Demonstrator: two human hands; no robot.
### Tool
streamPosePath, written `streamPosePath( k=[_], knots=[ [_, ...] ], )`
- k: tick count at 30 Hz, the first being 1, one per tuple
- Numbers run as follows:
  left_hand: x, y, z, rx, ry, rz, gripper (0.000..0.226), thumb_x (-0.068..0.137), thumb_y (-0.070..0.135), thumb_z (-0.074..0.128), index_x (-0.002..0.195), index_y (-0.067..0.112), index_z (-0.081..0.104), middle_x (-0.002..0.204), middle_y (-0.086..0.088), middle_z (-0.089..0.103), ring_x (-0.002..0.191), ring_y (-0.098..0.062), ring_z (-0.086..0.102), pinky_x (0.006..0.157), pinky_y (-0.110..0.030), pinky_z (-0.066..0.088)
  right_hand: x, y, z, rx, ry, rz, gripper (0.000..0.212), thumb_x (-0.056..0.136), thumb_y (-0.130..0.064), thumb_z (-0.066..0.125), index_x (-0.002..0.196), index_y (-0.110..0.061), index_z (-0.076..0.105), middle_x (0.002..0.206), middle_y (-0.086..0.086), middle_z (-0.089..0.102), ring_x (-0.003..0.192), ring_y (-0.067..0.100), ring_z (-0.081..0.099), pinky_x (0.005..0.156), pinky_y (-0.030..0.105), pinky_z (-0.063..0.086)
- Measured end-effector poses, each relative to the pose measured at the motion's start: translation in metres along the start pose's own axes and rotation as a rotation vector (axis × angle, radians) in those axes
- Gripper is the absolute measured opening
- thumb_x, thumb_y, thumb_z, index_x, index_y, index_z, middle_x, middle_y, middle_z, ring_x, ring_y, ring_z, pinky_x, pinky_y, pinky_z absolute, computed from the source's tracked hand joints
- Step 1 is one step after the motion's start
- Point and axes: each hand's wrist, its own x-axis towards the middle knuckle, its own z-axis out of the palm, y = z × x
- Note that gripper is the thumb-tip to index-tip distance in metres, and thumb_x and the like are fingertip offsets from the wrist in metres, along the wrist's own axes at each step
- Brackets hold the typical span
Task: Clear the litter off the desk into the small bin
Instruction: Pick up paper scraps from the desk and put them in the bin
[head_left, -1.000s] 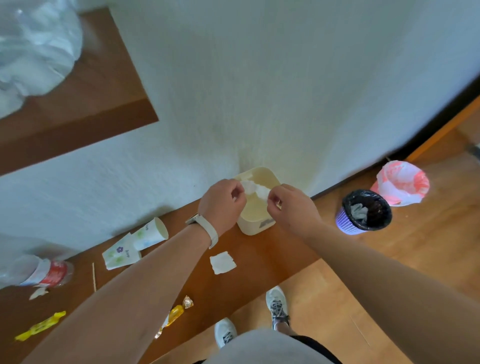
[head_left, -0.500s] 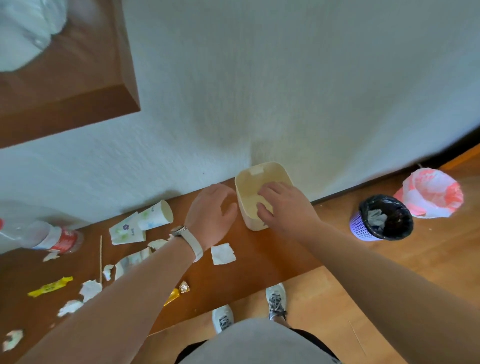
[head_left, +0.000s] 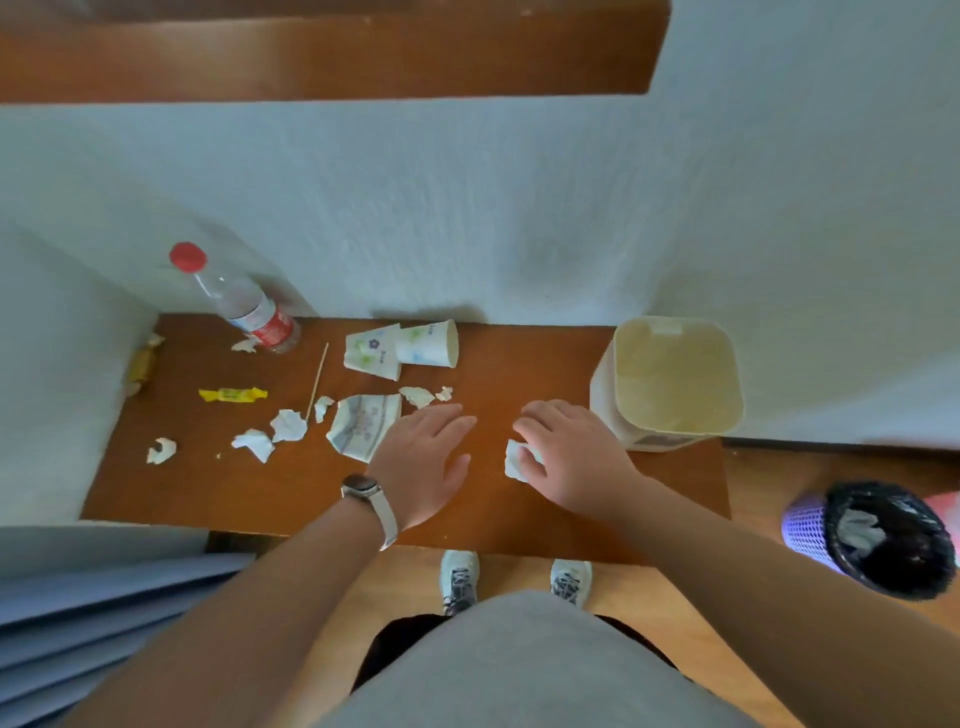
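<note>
The small cream bin (head_left: 675, 332) stands at the desk's back right corner, against the wall. My right hand (head_left: 576, 457) lies just left of it, fingers curling on a white paper scrap (head_left: 514, 460). My left hand (head_left: 423, 457) hovers flat and open over the desk (head_left: 519, 358), its fingers at the edge of a flattened patterned paper cup (head_left: 358, 423). Two more paper cups (head_left: 400, 345) lie on their sides near the wall. Several torn paper bits (head_left: 288, 426), a yellow sweet wrapper (head_left: 232, 395), a thin wooden stick (head_left: 318, 379) and a red-capped plastic bottle (head_left: 244, 306) lie to the left.
A wooden shelf (head_left: 332, 57) hangs above the desk. White walls close in the back and left. A purple floor bin with a black liner (head_left: 878, 535) stands on the floor at right. Another sweet wrapper (head_left: 141, 364) lies at the desk's left edge. My shoes (head_left: 460, 579) show below.
Both hands left the small bin and came down toward the desk middle. My right hand now grips the white scrap. The view swung left, showing more litter.
</note>
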Motion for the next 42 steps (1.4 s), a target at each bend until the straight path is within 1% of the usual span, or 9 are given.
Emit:
streamPosePath(
  k=[3,6,13,20,25,28,32,39,42],
  knots=[
    [-0.025,-0.016,0.015,0.010,-0.055,-0.063,0.042,0.090,0.032,0.061,0.130,0.020,0.057,0.136,-0.003,0.056,0.124,-0.024,0.052,0.100,-0.037,0.042,-0.002,0.004,0.024,-0.006,-0.104,-0.005,0.022,0.089,-0.029,0.047,0.102,-0.018,0.062,0.108,-0.002,0.060,0.095,0.019,0.057,0.077,0.034,0.049],
    [-0.044,-0.025,0.030,0.010,-0.093,-0.108,0.041,0.087,0.030,0.066,0.126,0.019,0.060,0.132,-0.006,0.059,0.120,-0.026,0.055,0.096,-0.039,0.045,-0.005,0.007,0.041,-0.040,-0.172,0.007,0.025,0.085,-0.027,0.054,0.107,-0.018,0.061,0.112,0.000,0.061,0.097,0.021,0.058,0.074,0.033,0.050],
    [-0.064,-0.037,0.057,0.023,-0.193,-0.115,0.043,0.083,0.024,0.066,0.125,0.017,0.061,0.130,-0.009,0.059,0.119,-0.029,0.055,0.093,-0.044,0.049,-0.003,0.012,0.064,-0.047,-0.248,0.014,0.033,0.086,-0.022,0.062,0.119,-0.017,0.058,0.125,0.005,0.059,0.108,0.023,0.057,0.080,0.035,0.053],
    [-0.059,-0.041,0.070,-0.003,-0.169,-0.112,0.037,0.086,0.016,0.062,0.123,0.017,0.060,0.122,-0.007,0.062,0.113,-0.028,0.058,0.088,-0.044,0.052,-0.005,0.016,0.078,-0.050,-0.260,0.064,0.026,0.086,-0.016,0.061,0.111,-0.015,0.058,0.110,0.006,0.060,0.094,0.023,0.058,0.069,0.036,0.054],
    [-0.052,-0.046,0.073,0.047,-0.073,-0.047,0.027,0.083,0.011,0.065,0.110,0.017,0.066,0.106,-0.004,0.068,0.101,-0.029,0.060,0.085,-0.043,0.049,-0.009,0.017,0.085,0.009,-0.246,0.114,0.009,0.084,-0.008,0.055,0.088,-0.015,0.056,0.089,0.002,0.055,0.076,0.021,0.050,0.058,0.035,0.045],
    [-0.047,-0.050,0.073,0.049,-0.067,-0.009,0.024,0.084,0.014,0.065,0.108,0.017,0.067,0.103,-0.002,0.068,0.097,-0.027,0.060,0.084,-0.041,0.049,-0.011,0.017,0.087,0.045,-0.240,0.163,0.010,0.082,-0.005,0.055,0.087,-0.012,0.061,0.083,0.005,0.056,0.073,0.025,0.051,0.056,0.038,0.044],
    [-0.039,-0.047,0.068,0.017,-0.065,0.020,0.024,0.083,0.014,0.067,0.107,0.017,0.068,0.100,-0.002,0.069,0.092,-0.026,0.061,0.076,-0.037,0.051,-0.013,0.014,0.083,0.078,-0.229,0.221,0.011,0.084,-0.007,0.055,0.091,-0.011,0.063,0.084,0.006,0.057,0.076,0.026,0.052,0.058,0.038,0.044],
    [-0.012,-0.032,0.044,-0.046,0.020,0.137,0.025,0.085,0.013,0.065,0.110,0.015,0.067,0.099,-0.002,0.069,0.087,-0.021,0.062,0.071,-0.032,0.050,-0.007,0.001,0.037,0.109,0.002,0.224,0.012,0.073,-0.002,0.064,0.077,-0.013,0.060,0.071,0.002,0.051,0.061,0.023,0.047,0.050,0.030,0.031],
    [0.006,-0.020,0.027,-0.067,0.076,0.196,0.025,0.089,0.017,0.060,0.113,0.015,0.066,0.101,-0.001,0.068,0.088,-0.019,0.062,0.071,-0.029,0.051,-0.004,-0.002,0.008,0.088,0.065,0.204,0.011,0.076,-0.004,0.065,0.081,-0.013,0.062,0.074,0.001,0.054,0.064,0.022,0.051,0.050,0.031,0.037]
  ],
)
